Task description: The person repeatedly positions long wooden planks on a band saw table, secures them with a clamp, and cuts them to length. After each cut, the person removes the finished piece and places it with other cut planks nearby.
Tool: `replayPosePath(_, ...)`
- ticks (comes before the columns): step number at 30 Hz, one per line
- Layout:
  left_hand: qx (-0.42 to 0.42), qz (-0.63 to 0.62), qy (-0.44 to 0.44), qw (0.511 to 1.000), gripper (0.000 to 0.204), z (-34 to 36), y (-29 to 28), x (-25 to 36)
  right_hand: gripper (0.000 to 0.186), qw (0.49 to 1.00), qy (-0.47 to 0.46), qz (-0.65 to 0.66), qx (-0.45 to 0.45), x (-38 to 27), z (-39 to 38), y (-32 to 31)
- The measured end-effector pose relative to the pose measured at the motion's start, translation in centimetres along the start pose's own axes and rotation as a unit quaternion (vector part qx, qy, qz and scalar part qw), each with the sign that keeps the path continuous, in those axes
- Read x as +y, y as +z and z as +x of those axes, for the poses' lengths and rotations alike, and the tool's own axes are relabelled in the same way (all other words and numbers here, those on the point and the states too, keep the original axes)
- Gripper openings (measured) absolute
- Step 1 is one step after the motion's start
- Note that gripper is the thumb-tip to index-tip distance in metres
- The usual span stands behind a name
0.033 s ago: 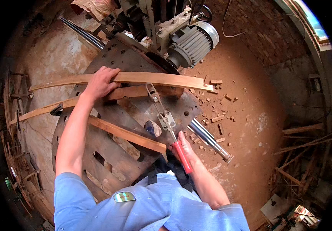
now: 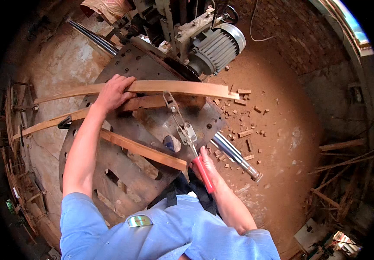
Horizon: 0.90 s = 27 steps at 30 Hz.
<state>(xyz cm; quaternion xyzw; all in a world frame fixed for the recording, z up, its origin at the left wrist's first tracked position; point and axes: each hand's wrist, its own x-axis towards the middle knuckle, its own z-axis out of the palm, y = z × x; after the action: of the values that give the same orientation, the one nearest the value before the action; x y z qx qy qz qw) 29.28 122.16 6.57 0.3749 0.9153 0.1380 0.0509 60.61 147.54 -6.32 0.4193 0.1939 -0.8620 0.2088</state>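
**Wooden strips on a steel jig plate**

Wood under my left hand (image 2: 111, 93): palm and fingers pressed flat, fingers together, on the upper curved strip (image 2: 182, 88), which arches across the far side of the steel plate (image 2: 122, 173). My right hand (image 2: 206, 167) is curled around the red handle (image 2: 204, 174) of a toggle clamp (image 2: 179, 121); its metal arm runs up from my fist to the strips.

- Second curved strip (image 2: 65, 118): just below the first, running out past the plate's left edge.
- Straight batten (image 2: 141, 150): lying diagonally on the plate between my forearms.
- Round steel bar (image 2: 236, 158): beside my right hand, sticking out over the dirt floor (image 2: 282, 130).
- Electric motor (image 2: 217, 47): ribbed grey housing, beyond the plate.
- Offcut blocks (image 2: 239, 108): scattered on the floor near the strip's right end.
- Stacked sticks (image 2: 343, 182): far right.
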Motion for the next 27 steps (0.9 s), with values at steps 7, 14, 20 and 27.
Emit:
replayPosePath(7,-0.031,-0.003,-0.043,0.999,0.052,-0.5,-0.5,3.8,0.054,0.998,-0.033,-0.023,0.039,0.4,-2.0,-2.0)
replayPosePath(14,0.023,0.034,-0.022,0.999,0.045,-1.9,3.3,7.2,0.031,0.836,-0.234,-0.462,0.181,-5.7,-7.6,-6.7)
replayPosePath(20,-0.060,0.163,0.003,0.985,0.035,-2.3,5.2,6.0,0.035,0.577,-0.522,-0.573,0.258,-17.5,-6.1,-2.7)
replayPosePath(27,-0.045,0.001,-0.176,0.983,0.020,-1.9,4.2,7.1,0.037,0.636,-0.465,-0.576,0.220,-18.9,-3.6,0.7)
